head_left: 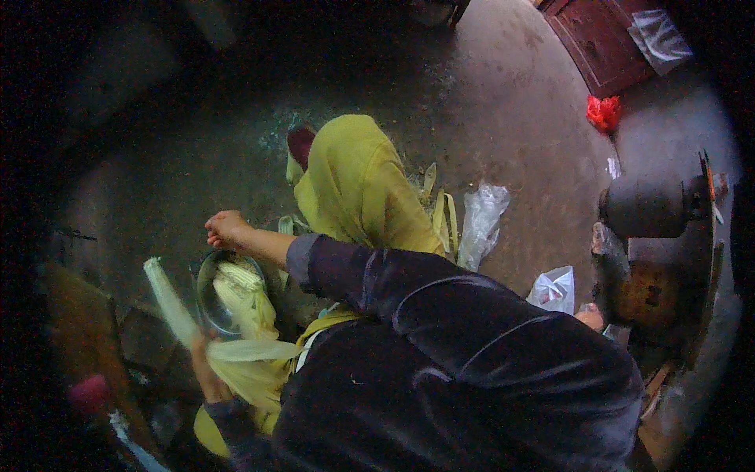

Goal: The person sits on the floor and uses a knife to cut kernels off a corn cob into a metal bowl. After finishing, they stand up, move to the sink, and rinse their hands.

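Observation:
My left hand (206, 368), partly hidden by husk, is closed around the lower part of an ear of corn (167, 295). That ear tilts up to the left, with pale husk strips (252, 351) hanging from it across my lap. Beside it stands a round metal basin (206, 308) holding peeled corn (240, 282) with kernels showing. My right hand (226, 229) reaches over the basin's far rim with its fingers curled together. What lies in those fingers, if anything, is too small to make out. Yellow-green cloth (354, 177) covers my knee.
Loose husk leaves (447, 220) and a clear plastic bag (481, 224) lie on the floor right of my leg. Farther right are a white bag (554, 289), a dark cylindrical vessel (646, 206) and a red bag (603, 113). A brown wooden cabinet (602, 39) stands at the far right.

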A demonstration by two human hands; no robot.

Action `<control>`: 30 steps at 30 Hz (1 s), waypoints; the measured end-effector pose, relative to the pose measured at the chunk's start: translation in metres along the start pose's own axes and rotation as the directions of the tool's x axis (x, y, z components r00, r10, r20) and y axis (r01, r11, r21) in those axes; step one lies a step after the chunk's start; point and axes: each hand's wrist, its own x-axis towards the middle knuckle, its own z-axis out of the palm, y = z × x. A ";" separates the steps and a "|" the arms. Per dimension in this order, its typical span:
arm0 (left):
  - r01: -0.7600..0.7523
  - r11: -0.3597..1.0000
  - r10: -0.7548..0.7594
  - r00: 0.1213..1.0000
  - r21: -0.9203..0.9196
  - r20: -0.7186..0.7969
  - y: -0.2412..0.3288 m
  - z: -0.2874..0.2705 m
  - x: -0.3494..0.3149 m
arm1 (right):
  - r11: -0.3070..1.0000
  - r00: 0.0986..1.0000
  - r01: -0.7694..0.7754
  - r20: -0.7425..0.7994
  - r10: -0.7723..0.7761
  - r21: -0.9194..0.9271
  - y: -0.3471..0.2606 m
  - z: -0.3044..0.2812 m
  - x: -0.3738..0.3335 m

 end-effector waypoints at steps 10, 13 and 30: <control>0.018 0.999 -0.020 0.999 0.032 0.049 -0.008 -0.033 -0.013 | -0.227 0.951 0.235 0.272 -0.149 -0.945 0.059 -0.060 0.027; 0.033 0.999 -0.032 0.998 0.018 -0.051 0.000 -0.010 -0.032 | 0.464 0.998 0.050 0.031 -0.048 -0.884 0.069 -0.051 0.007; 0.188 0.970 -0.184 0.982 0.155 -0.038 0.021 -0.044 0.041 | -0.158 0.906 -0.384 -0.404 0.128 -0.910 0.093 -0.152 0.043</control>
